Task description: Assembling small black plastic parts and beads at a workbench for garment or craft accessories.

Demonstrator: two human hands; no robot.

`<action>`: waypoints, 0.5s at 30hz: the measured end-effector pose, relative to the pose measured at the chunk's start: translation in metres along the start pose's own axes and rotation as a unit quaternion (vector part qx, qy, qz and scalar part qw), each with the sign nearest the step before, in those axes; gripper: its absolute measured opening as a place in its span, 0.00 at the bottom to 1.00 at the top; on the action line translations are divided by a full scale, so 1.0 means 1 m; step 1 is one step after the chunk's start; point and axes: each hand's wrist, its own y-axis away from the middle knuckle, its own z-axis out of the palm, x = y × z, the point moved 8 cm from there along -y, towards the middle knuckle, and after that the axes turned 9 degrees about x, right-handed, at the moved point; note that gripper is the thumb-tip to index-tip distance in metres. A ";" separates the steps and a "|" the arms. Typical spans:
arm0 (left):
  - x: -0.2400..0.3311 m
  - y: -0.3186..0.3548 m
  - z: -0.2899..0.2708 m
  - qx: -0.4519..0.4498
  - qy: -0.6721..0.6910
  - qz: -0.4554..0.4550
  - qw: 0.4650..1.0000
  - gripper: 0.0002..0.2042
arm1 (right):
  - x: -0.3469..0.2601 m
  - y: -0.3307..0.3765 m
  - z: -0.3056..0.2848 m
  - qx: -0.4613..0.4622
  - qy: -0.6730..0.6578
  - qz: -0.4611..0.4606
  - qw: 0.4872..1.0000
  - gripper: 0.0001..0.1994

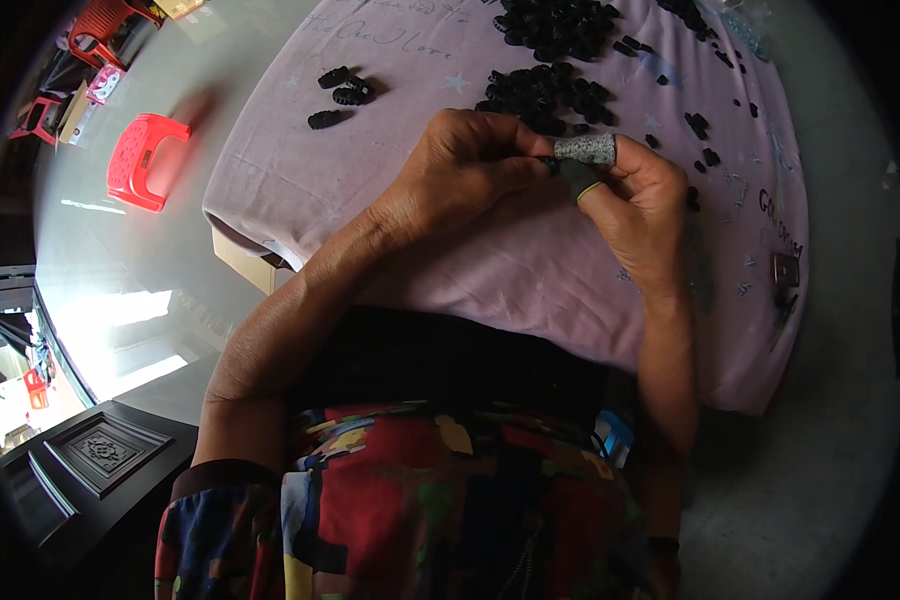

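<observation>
**Both hands pinch a small black part above the cloth-covered counter**

At far left, a red plastic stool stands on the pale floor, with a second red stool near the upper edge. A dark carved cabinet occupies the lower left corner.

The counter is draped with a pale pink cloth that bears faint star prints. On its left portion lie three separate small black ribbed parts, well apart from the hands.

The left hand is raised over the middle of the cloth. Its fingers are pressed together, with the tips closed on a small black part held at the meeting point of both hands. The part is clear of the cloth; its exact shape cannot be told, as the fingers cover most of it.

Behind the hands, two heaps of black parts rest on the cloth, one near the knuckles and one at the upper edge.

The right hand meets the left from the opposite side. One finger wears a grey knitted finger cot, a second beneath it a darker cover with a yellow-green rim. These fingers pinch the same black part.

Further right, loose black parts are scattered over the cloth. A small dark square object lies near the right hem.
</observation>
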 end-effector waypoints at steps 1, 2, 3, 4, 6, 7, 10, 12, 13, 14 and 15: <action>-0.001 0.000 0.000 0.005 -0.003 -0.004 1.000 0.07 | -0.001 0.000 0.000 0.002 0.000 -0.018 1.000 0.06; -0.002 0.000 0.000 0.005 -0.003 -0.006 1.000 0.07 | 0.001 0.000 0.001 0.003 -0.001 -0.016 1.000 0.06; -0.002 0.000 0.000 0.004 -0.002 0.002 1.000 0.07 | 0.000 -0.001 0.001 0.005 0.009 -0.034 0.999 0.06; -0.002 0.000 0.000 0.002 -0.001 0.010 1.000 0.07 | -0.002 0.000 0.000 0.007 0.020 -0.051 0.998 0.06; -0.003 -0.002 -0.002 0.004 -0.001 0.007 1.000 0.07 | -0.005 -0.001 0.002 0.014 0.031 -0.062 0.998 0.06; -0.003 -0.003 -0.002 0.005 -0.001 0.005 1.000 0.07 | -0.007 -0.002 0.002 0.020 0.044 -0.073 0.996 0.06; -0.003 -0.005 0.001 -0.008 0.030 -0.024 0.999 0.08 | -0.014 -0.001 0.000 0.046 0.047 -0.107 0.992 0.07; -0.003 -0.006 0.002 -0.011 0.040 -0.026 0.999 0.08 | -0.014 0.000 -0.002 0.055 0.053 -0.120 0.990 0.07; -0.003 -0.007 0.002 -0.014 0.049 -0.028 0.998 0.08 | -0.015 0.000 -0.004 0.063 0.059 -0.134 0.987 0.07; -0.004 -0.007 0.002 -0.014 0.050 -0.028 0.998 0.08 | -0.017 0.000 -0.004 0.062 0.060 -0.134 0.987 0.07; -0.007 -0.008 0.002 -0.020 0.069 -0.035 0.997 0.08 | -0.022 0.001 -0.004 0.065 0.072 -0.147 0.984 0.07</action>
